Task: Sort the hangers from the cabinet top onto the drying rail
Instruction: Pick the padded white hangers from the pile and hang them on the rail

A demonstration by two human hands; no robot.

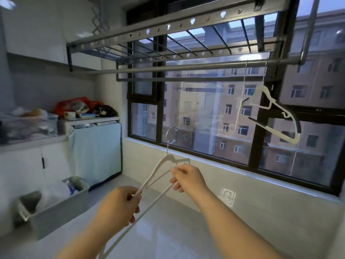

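I hold a white plastic hanger with a metal hook in front of me, well below the drying rail. My left hand pinches its lower shoulder arm. My right hand grips it near the neck. Its hook points up toward the window. Two white hangers hang from the rail at the right, tilted and overlapping. The cabinet top at the left carries clutter; no hangers are plain to see on it.
A grey overhead drying rack spans above the rail. A large dark-framed window fills the far wall. At the left stand a covered appliance with bags on top and a grey bin on the floor.
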